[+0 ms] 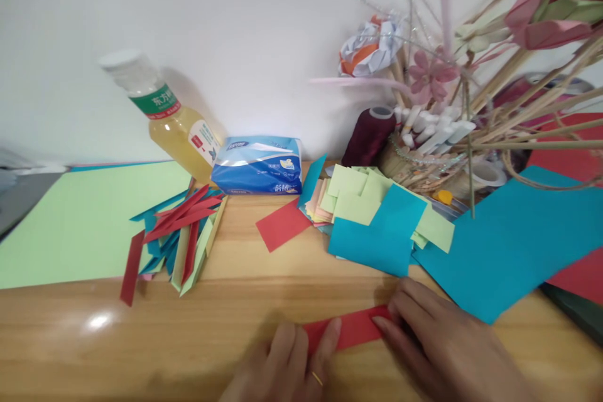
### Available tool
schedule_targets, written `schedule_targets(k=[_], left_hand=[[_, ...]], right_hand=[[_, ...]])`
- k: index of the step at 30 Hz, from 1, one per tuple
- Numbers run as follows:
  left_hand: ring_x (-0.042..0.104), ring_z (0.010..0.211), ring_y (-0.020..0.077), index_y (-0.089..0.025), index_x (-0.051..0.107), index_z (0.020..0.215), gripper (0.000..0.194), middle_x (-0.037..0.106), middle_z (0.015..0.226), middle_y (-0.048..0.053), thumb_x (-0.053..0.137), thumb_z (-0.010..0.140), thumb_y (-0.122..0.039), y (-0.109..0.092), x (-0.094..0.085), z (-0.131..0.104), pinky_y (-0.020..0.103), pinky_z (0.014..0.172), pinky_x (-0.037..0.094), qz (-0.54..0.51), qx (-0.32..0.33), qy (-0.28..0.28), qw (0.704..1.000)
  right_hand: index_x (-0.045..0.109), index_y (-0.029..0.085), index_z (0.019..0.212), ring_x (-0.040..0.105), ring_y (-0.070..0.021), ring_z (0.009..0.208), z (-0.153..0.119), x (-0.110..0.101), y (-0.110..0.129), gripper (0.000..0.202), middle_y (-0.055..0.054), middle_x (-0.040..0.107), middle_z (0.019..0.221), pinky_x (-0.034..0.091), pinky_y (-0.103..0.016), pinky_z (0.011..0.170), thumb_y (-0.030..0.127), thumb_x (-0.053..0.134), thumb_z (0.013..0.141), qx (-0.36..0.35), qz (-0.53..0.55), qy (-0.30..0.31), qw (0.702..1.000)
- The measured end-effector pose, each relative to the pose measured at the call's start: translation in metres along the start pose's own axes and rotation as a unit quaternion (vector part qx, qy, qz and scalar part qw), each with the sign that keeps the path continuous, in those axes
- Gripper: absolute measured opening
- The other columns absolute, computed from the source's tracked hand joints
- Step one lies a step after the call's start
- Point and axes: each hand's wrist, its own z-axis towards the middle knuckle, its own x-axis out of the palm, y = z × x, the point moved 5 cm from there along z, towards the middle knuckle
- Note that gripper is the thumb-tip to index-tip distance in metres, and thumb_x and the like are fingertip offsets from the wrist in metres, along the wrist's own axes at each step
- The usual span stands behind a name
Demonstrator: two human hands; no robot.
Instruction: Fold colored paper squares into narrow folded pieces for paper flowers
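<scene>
A narrow red paper strip (355, 328) lies low over the wooden table, tilted slightly up to the right. My left hand (292, 361), with a ring on one finger, is closed on the strip's left end, thumb on top. At the right end my right hand (426, 333) pinches the paper between thumb and curled fingers. Behind the strip are loose blue sheets (372, 245) and green pieces (360, 198), with a red rectangle (284, 224) flat to their left.
Folded red, blue and green strips (181, 232) are heaped at the left on a green sheet (61, 226). Along the wall stand a drink bottle (181, 132), a tissue pack (258, 165), a thread spool (369, 137) and paper flowers (433, 74). A large blue sheet (513, 245) lies right.
</scene>
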Motion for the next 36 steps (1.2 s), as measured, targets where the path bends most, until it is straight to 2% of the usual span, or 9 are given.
schedule_targets(k=[7,13,17,20,23,25,28,33,36], left_hand=[[0.056,0.071,0.0173,-0.016,0.038,0.138,0.052,0.058,0.076,0.005,0.046,0.086,-0.023,0.002,-0.004,0.001,0.023,0.045,0.035,0.024,0.033,0.022,0.999],[0.056,0.067,0.0168,-0.015,0.043,0.134,0.051,0.057,0.073,0.004,0.051,0.085,-0.027,0.004,-0.009,0.004,0.023,0.044,0.035,0.027,0.045,0.028,0.998],[0.055,0.067,0.0174,-0.017,0.046,0.132,0.050,0.056,0.071,0.003,0.053,0.085,-0.032,0.004,-0.012,0.005,0.024,0.045,0.035,0.026,0.032,0.015,0.999],[0.054,0.068,0.0182,-0.016,0.047,0.132,0.050,0.055,0.071,0.004,0.054,0.084,-0.032,0.003,-0.012,0.004,0.025,0.047,0.035,0.034,0.026,0.007,0.999],[0.053,0.069,0.0177,-0.015,0.046,0.132,0.051,0.054,0.072,0.004,0.054,0.085,-0.032,0.002,-0.012,0.003,0.026,0.050,0.036,0.025,0.019,0.005,1.000],[0.052,0.069,0.0179,-0.015,0.046,0.132,0.051,0.053,0.072,0.004,0.054,0.085,-0.033,0.003,-0.012,0.003,0.026,0.050,0.036,0.016,0.013,0.008,1.000],[0.052,0.072,0.0188,-0.016,0.046,0.133,0.051,0.054,0.074,0.005,0.055,0.085,-0.033,0.003,-0.014,0.004,0.027,0.051,0.037,0.020,0.012,0.017,1.000],[0.050,0.065,0.0155,-0.016,0.052,0.128,0.045,0.053,0.069,0.002,0.054,0.085,-0.031,0.002,-0.020,-0.003,0.025,0.049,0.034,0.062,0.006,0.020,0.998],[0.051,0.071,0.0166,-0.014,0.058,0.121,0.039,0.056,0.073,0.005,0.054,0.085,-0.027,0.001,-0.025,-0.010,0.025,0.052,0.035,0.105,-0.009,0.009,0.994]], right_hand=[[0.047,0.022,0.063,0.055,-0.0167,0.054,-0.003,0.002,0.005,0.042,-0.002,0.052,0.062,0.039,-0.028,0.046,0.035,0.026,0.096,-0.001,-0.062,-0.018,0.998],[0.050,0.022,0.066,0.056,-0.0155,0.059,-0.007,0.004,-0.001,0.040,-0.002,0.054,0.066,0.036,-0.025,0.046,0.039,0.030,0.096,0.025,-0.043,-0.018,0.999],[0.052,0.021,0.067,0.059,-0.0162,0.061,-0.015,-0.007,-0.001,0.037,-0.004,0.060,0.073,0.041,-0.027,0.048,0.036,0.033,0.095,0.033,-0.066,-0.052,0.996],[0.062,0.017,0.088,0.064,-0.0190,0.079,-0.020,-0.020,0.023,0.028,-0.007,0.068,0.086,0.050,-0.032,0.069,0.028,0.037,0.094,-0.067,-0.074,-0.087,0.991],[0.056,0.010,0.119,0.057,-0.0208,0.108,-0.027,-0.019,0.054,0.041,-0.010,0.062,0.119,0.050,-0.031,0.083,0.037,0.044,0.090,-0.209,-0.068,-0.028,0.975],[0.052,0.008,0.125,0.054,-0.0210,0.114,-0.031,-0.016,0.063,0.052,-0.011,0.056,0.127,0.051,-0.030,0.085,0.042,0.048,0.087,-0.235,-0.058,0.008,0.970],[0.047,0.008,0.130,0.050,-0.0220,0.119,-0.036,-0.012,0.058,0.059,-0.012,0.049,0.133,0.050,-0.032,0.089,0.046,0.051,0.084,-0.216,-0.043,0.045,0.974],[0.043,0.011,0.135,0.049,-0.0251,0.119,-0.051,-0.009,0.031,0.056,-0.011,0.045,0.135,0.050,-0.040,0.088,0.038,0.051,0.086,-0.164,-0.114,0.034,0.979],[0.040,0.011,0.136,0.047,-0.0261,0.121,-0.057,-0.003,0.026,0.054,-0.011,0.044,0.137,0.046,-0.046,0.092,0.036,0.047,0.088,-0.160,-0.132,0.028,0.978]])
